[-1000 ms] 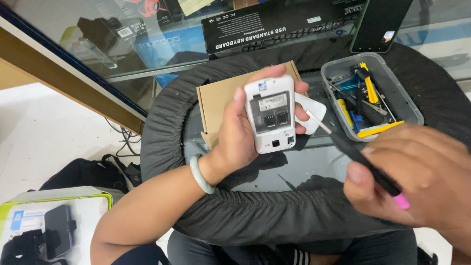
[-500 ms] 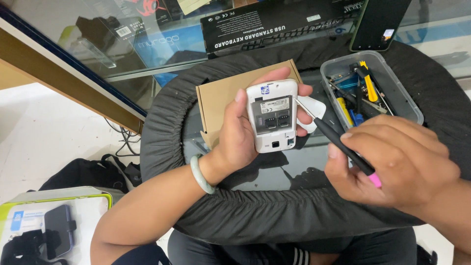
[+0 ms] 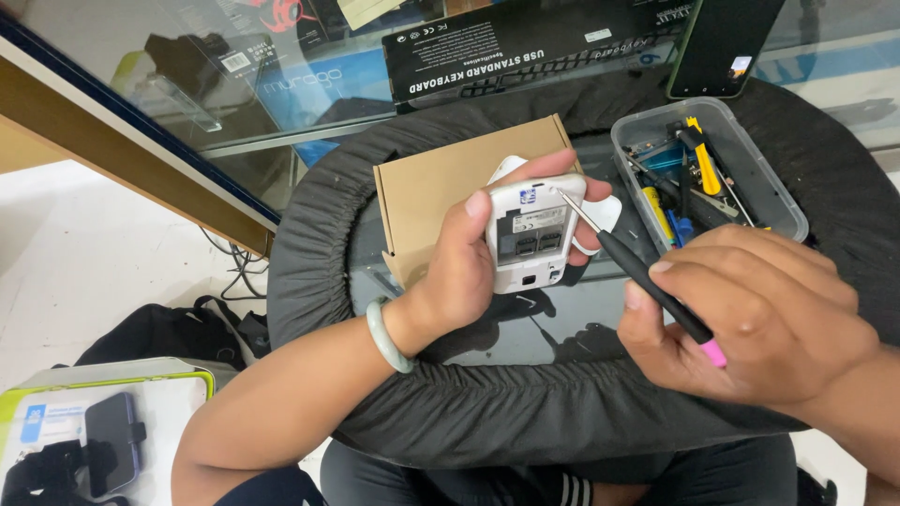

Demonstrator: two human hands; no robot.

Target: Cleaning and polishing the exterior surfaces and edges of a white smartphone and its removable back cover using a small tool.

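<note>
Left hand [image 3: 459, 281] wraps the small white plastic device [image 3: 527, 234], fingers clamped round its edges, label side up for access — right hand [image 3: 750, 319] fingers pinch the black-shafted screwdriver [image 3: 637, 272], tip on its top corner

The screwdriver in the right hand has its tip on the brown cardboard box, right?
Not quite. In the head view the right hand holds the screwdriver, but its tip touches the small white device held in the left hand, not the brown cardboard box behind it.
</note>
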